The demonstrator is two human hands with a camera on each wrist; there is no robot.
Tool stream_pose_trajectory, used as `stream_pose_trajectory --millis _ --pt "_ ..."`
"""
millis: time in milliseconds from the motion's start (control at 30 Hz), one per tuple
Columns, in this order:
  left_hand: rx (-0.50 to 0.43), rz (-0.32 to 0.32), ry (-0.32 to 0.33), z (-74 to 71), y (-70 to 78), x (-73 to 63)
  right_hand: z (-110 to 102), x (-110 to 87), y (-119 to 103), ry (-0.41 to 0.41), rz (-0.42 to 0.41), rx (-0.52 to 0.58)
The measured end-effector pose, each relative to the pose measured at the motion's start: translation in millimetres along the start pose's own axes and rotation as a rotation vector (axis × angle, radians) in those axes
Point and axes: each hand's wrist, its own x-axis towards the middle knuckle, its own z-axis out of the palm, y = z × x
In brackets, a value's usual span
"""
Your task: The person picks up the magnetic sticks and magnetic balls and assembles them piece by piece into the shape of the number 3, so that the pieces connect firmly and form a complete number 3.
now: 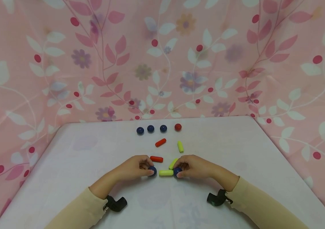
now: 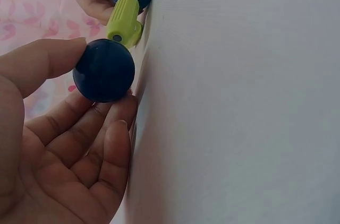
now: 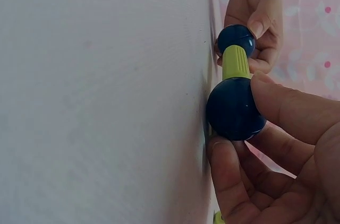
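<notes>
My left hand [image 1: 136,167] pinches a dark blue ball [image 2: 103,70] between thumb and fingers, low over the white table. Opposite it, my right hand [image 1: 195,167] pinches a second blue ball [image 3: 236,108]. A ribbed yellow-green rod [image 1: 166,172] lies between the two balls, its right end against the ball in my right hand. The rod's left end, with a dark round tip, faces the left ball across a small gap in the head view. Another yellow-green rod [image 1: 172,163] sits just behind, partly hidden by my right fingers.
A red rod [image 1: 156,159] lies right by my left fingertips. Farther back are a second red rod [image 1: 160,142] and a yellow-green rod [image 1: 180,146]. Several blue balls [image 1: 150,128] and one red ball [image 1: 178,127] stand in a row near the table's [image 1: 93,146] far edge.
</notes>
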Motion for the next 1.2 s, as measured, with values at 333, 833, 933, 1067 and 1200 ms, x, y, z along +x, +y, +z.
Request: stream_pose_trajectory --millis 333,833,933,1067,1200 --pt "0.019 0.032 -0.012 2.2 -0.2 1.5 -0.4 0.4 0.3 -0.002 -0.004 0.009" --pt "0.001 0.019 -0.025 5.8 4.0 -0.7 -0.2 0.8 -2.1 -0.005 -0.007 0.005" --pt "0.001 0.024 -0.028 5.9 5.1 -1.5 -0.5 0.4 -2.4 -0.003 -0.007 0.003" --pt "0.008 0.041 -0.032 6.0 5.6 -1.8 -0.9 -0.4 -2.2 0.002 -0.002 0.005" --pt "0.014 0.04 -0.036 6.5 4.3 -1.3 -0.8 -0.6 -1.4 0.001 0.005 0.011"
